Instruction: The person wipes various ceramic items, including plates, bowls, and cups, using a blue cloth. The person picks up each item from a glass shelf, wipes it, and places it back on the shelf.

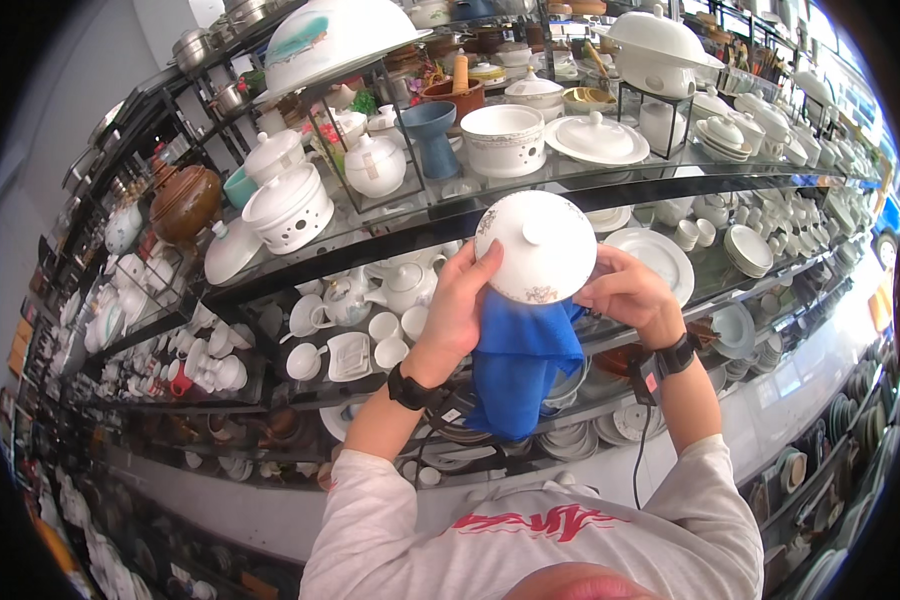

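Observation:
Between my hands is a white ceramic lid (547,255) with a round knob and a patterned rim, its top turned towards me. My left hand (457,300) grips its left edge, thumb on the upper face. At the lower right edge, my right hand (630,285) holds the rim with bent fingers; some of them are behind the lid. A blue cloth (521,375) hangs below the lid, its upper part hidden behind it. Just beyond the lid, a white ceramic pot (503,139) with holes near its base stands on the glass shelf (450,201).
A white lidded dish (597,137), a blue stemmed vessel (429,139) and a white jar (375,166) stand along the shelf. Teapots (405,286) and cups fill the tier below. Plates (652,262) lie behind my right hand. Another rack of dishes (825,450) is at right.

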{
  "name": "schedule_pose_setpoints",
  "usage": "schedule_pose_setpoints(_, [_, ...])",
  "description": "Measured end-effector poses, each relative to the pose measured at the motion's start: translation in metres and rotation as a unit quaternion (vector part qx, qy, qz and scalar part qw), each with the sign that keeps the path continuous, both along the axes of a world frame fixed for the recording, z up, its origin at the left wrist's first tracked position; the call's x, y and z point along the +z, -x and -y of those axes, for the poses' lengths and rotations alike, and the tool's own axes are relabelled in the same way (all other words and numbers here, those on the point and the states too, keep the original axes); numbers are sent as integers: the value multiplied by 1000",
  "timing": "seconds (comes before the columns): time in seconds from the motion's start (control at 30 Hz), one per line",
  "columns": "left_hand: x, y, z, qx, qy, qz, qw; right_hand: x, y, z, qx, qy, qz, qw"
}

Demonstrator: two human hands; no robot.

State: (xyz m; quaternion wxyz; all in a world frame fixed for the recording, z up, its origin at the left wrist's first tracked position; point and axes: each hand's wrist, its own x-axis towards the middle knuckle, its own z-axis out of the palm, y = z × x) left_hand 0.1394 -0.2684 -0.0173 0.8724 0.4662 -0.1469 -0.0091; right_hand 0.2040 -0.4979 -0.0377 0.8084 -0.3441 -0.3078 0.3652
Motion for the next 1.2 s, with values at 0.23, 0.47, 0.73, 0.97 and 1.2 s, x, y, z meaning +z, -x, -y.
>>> schedule_pose_setpoints(0.23, [11, 8, 1, 38, 2, 9, 999, 19, 18, 18, -22, 94, 24, 995])
schedule_pose_setpoints(0.47, [9, 9, 5, 52, -41, 19, 998, 19, 31, 8, -326, 216, 257, 884])
schedule_pose_setpoints(0.73, [-6, 11, 11, 30, -84, 27, 996, 29, 52, -13, -342, 286, 437, 781])
schedule_pose_setpoints(0.97, [-15, 15, 12, 26, -104, 22, 994, 21, 55, -23, -341, 342, 494, 723])
schedule_pose_setpoints(1.2, [-21, 15, 25, 26, -122, 13, 992, 6, 54, -17, -362, 334, 490, 719])
